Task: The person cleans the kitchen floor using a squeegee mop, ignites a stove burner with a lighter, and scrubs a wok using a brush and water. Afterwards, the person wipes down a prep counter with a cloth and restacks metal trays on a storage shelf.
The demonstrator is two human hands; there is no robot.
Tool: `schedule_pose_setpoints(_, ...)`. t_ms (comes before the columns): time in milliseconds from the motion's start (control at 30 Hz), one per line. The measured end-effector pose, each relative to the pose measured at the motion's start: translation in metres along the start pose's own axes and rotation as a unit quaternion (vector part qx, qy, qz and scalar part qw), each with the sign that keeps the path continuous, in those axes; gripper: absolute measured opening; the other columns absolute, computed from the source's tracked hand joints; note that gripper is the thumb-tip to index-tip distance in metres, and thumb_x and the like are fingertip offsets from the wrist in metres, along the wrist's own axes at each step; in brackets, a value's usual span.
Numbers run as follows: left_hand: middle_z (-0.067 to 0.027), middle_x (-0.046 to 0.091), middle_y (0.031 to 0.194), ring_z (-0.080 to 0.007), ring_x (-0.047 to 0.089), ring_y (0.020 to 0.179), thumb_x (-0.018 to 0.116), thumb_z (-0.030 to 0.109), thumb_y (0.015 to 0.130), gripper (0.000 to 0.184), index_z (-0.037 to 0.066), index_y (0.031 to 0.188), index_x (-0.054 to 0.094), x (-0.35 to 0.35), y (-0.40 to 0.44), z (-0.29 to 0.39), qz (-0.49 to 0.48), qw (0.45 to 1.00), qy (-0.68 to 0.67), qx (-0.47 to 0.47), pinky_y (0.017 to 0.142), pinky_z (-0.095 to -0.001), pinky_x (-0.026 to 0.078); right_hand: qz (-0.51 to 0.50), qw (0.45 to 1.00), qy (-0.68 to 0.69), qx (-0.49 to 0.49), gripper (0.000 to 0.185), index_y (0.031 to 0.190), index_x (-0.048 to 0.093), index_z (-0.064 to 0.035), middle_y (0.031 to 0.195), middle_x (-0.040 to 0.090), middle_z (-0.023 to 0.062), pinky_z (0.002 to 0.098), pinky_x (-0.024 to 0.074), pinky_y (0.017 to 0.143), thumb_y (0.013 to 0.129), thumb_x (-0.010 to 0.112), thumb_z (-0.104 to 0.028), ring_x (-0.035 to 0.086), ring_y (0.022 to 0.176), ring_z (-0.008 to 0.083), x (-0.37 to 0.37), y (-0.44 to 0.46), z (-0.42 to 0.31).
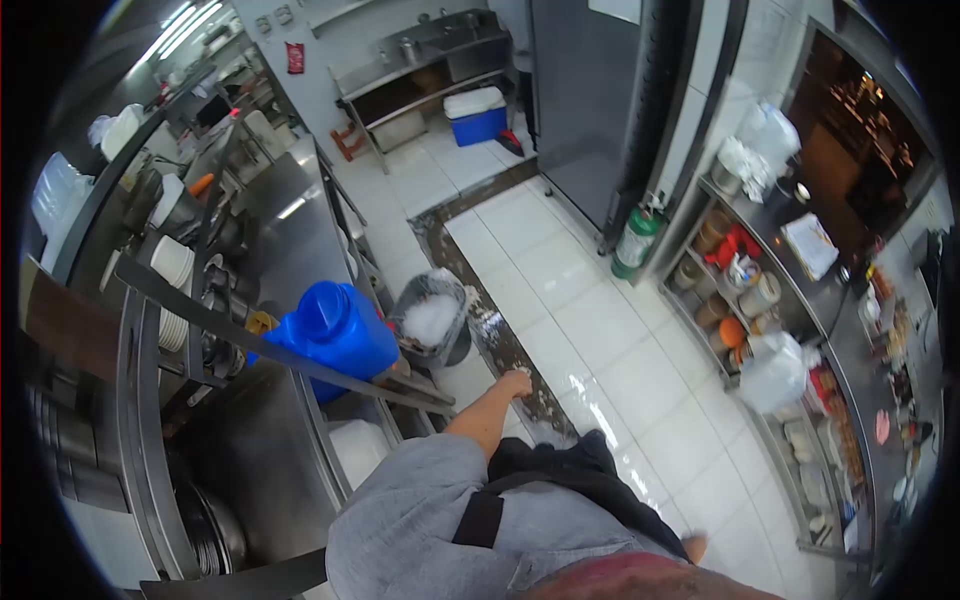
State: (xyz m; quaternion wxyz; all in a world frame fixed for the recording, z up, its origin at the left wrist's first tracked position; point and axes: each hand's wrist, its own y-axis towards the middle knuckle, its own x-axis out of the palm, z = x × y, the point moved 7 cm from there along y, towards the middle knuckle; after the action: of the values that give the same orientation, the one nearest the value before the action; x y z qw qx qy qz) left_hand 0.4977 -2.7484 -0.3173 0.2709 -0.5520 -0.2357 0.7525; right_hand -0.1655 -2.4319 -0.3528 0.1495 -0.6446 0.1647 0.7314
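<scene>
My left hand [516,382] reaches out low over the dark floor channel [545,405], its fingers drawn together. Something small and pale shows at the fingertips, too small to name. Beyond it stands a grey bin [430,315] with a whitish, foamy-looking mass [431,319] inside. To the left, a large blue plastic container [345,335] sits on the steel counter. A small part of my right hand [695,547] shows beside the dark apron [575,465]; its fingers cannot be made out.
Wet white tiles [590,320] cover the floor. A green cylinder [637,240] stands beside a tall grey cabinet [590,100]. Loaded shelves [715,270] line the right. Steel counters [290,215] and stacked plates [173,262] are on the left. A blue cooler [478,125] lies ahead.
</scene>
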Motion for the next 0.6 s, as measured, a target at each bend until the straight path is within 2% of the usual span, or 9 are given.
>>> schedule_pose_setpoints(33,-0.0099,0.067,0.080,-0.0261,0.066,0.071,0.061,0.028,0.075,0.028,0.006,0.092,0.066,-0.024,0.006,0.001,0.032,0.998,-0.048,-0.004,0.052,-0.0373,0.053,-0.115,0.993,0.002,-0.030,0.021,0.080,0.065,0.0029,0.080,0.065,0.0203,0.0432,0.0512,0.064,0.069,0.057,-0.013,0.064,0.067,0.0338,0.048,-0.022,0.026)
schedule_pose_setpoints(67,-0.0099,0.067,0.080,-0.0261,0.066,0.071,0.061,0.028,0.075,0.028,0.006,0.092,0.066,-0.046,0.013,-0.002,0.042,0.998,-0.049,-0.013,0.052,-0.0373,0.053,-0.296,0.952,0.051,0.056,0.022,0.081,0.065,0.0026,0.080,0.065,0.0197,0.0432,0.0510,0.065,0.070,0.057,-0.015,0.064,0.069,0.0334,0.034,-0.031,0.012)
schedule_pose_setpoints(133,-0.0072,0.065,0.076,-0.0213,0.064,0.065,0.064,0.025,0.074,0.025,0.008,0.092,0.065,-0.078,0.029,-0.017,0.049,0.955,-0.276,-0.097,0.050,-0.0354,0.052,-0.420,0.899,0.077,0.096,0.025,0.083,0.066,0.0021,0.081,0.065,0.0185,0.0432,0.0507,0.068,0.072,0.057,-0.019,0.064,0.073,0.0326,0.002,-0.014,-0.040)
schedule_pose_setpoints(367,-0.0050,0.062,0.080,-0.0149,0.059,0.064,0.065,0.021,0.072,0.029,0.011,0.100,0.064,-0.179,0.109,-0.020,0.073,0.910,-0.379,-0.153,0.051,-0.0316,0.049,-0.420,0.881,0.208,-0.065,0.036,0.090,0.067,0.0000,0.084,0.067,0.0144,0.0432,0.0497,0.076,0.079,0.057,-0.033,0.064,0.086,0.0299,-0.093,0.203,-0.238)
schedule_pose_setpoints(400,-0.0076,0.065,0.091,-0.0216,0.063,0.077,0.064,0.020,0.073,0.030,0.012,0.101,0.064,-0.196,0.117,-0.011,0.109,0.912,-0.369,-0.145,0.061,-0.0371,0.052,-0.414,0.876,0.237,-0.072,0.038,0.091,0.067,-0.0003,0.084,0.067,0.0138,0.0432,0.0496,0.078,0.080,0.057,-0.035,0.064,0.088,0.0296,-0.125,0.239,-0.270)
schedule_pose_setpoints(433,-0.0107,0.065,0.095,-0.0256,0.063,0.083,0.062,0.023,0.072,0.033,0.010,0.101,0.065,-0.204,0.158,-0.012,0.174,0.955,-0.239,-0.029,0.070,-0.0379,0.052,-0.418,0.867,0.257,-0.081,0.040,0.092,0.067,-0.0006,0.085,0.067,0.0132,0.0432,0.0494,0.079,0.081,0.057,-0.038,0.064,0.090,0.0292,-0.161,0.268,-0.300)
schedule_pose_setpoints(467,-0.0138,0.065,0.099,-0.0296,0.062,0.090,0.059,0.027,0.072,0.036,0.007,0.102,0.065,-0.197,0.193,-0.014,0.234,0.963,-0.104,0.079,0.078,-0.0386,0.051,-0.359,0.859,0.359,-0.063,0.028,0.087,0.066,0.0011,0.077,0.066,0.0140,0.0366,0.0486,0.061,0.081,0.056,-0.024,0.063,0.069,0.0252,-0.142,0.310,-0.315)
schedule_pose_setpoints(500,-0.0153,0.063,0.106,-0.0317,0.058,0.102,0.057,0.027,0.072,0.038,0.007,0.103,0.065,-0.243,0.138,0.025,0.227,0.956,-0.180,-0.038,0.089,-0.0365,0.045,-0.302,0.837,0.453,-0.050,0.016,0.083,0.064,0.0028,0.068,0.064,0.0148,0.0301,0.0477,0.042,0.081,0.054,-0.010,0.062,0.048,0.0212,-0.127,0.348,-0.333)
schedule_pose_setpoints(600,-0.0173,0.062,0.107,-0.0314,0.058,0.102,0.057,0.021,0.072,0.038,0.008,0.108,0.062,-0.256,0.108,0.057,0.224,0.922,-0.306,-0.073,0.090,-0.0391,0.045,-0.342,0.802,0.486,-0.068,0.017,0.081,0.063,0.0020,0.064,0.063,0.0121,0.0284,0.0472,0.042,0.084,0.053,-0.011,0.063,0.050,0.0173,-0.141,0.431,-0.401)
